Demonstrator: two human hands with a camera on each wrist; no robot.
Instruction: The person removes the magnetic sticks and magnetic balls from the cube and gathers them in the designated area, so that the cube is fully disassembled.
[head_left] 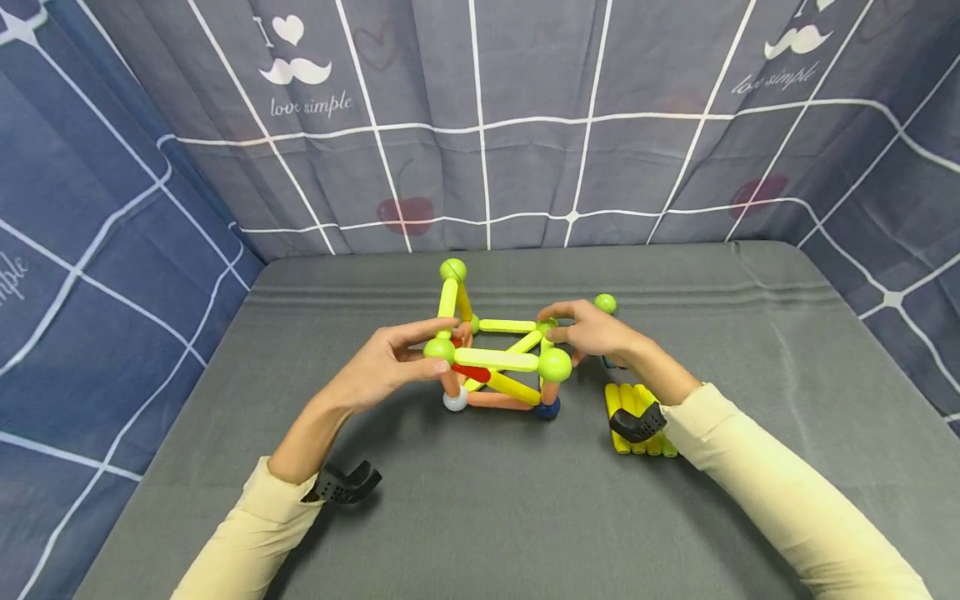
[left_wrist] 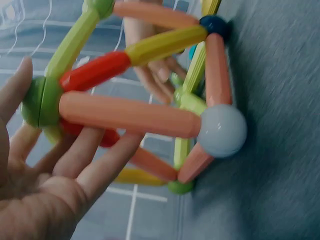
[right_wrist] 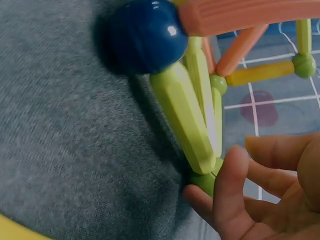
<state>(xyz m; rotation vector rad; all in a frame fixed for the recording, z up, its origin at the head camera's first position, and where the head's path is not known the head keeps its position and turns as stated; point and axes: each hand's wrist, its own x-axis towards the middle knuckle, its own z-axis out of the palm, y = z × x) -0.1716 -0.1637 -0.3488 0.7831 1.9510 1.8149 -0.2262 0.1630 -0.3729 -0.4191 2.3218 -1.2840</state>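
Observation:
A frame of magnetic building sticks and balls stands on the grey cloth. My left hand (head_left: 378, 367) grips the lime green ball (left_wrist: 42, 102) at its upper front left corner, with fingers behind the orange stick (left_wrist: 132, 117). At the back right, my right hand (head_left: 600, 333) pinches a low green ball (right_wrist: 204, 182) with its fingertips. A lime stick (right_wrist: 185, 117) links that ball to a dark blue ball (right_wrist: 142, 37) on the cloth. The white ball (left_wrist: 222, 131) is the lower front left corner. A red stick (head_left: 472, 373) meets a yellow stick (head_left: 513, 387). One green ball (head_left: 453, 270) tops the raised back left.
Several yellow sticks (head_left: 622, 446) lie side by side beneath the right wrist. Beyond the right hand is a loose-looking green ball (head_left: 605, 303); a small blue piece (head_left: 611, 362) is partly hidden by that arm. A checked curtain (head_left: 525, 167) hangs behind the cloth-covered table (head_left: 465, 517).

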